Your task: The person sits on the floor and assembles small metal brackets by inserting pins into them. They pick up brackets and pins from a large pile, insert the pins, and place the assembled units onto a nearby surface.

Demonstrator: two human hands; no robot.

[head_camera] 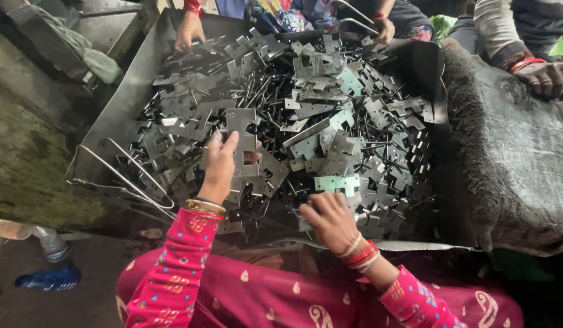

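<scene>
two hands (219,163) (332,220) dig among metal plates (305,115); co-workers' hands (189,30) perhaps sorting opposite

A metal tray (120,103) lies in front of the person, heaped with flat metal plates (318,121) and thin rods (378,146). The left hand (220,164) grips one plate (242,143) above the near left part of the heap, and the right hand (330,218) rests on the plates at the near edge, right of it. Beyond the far rim two other hands (189,30) reach in, a wire handle (126,179) juts at the near left corner, and a dark mat (512,158) lies right of the tray under another hand (545,78)
</scene>
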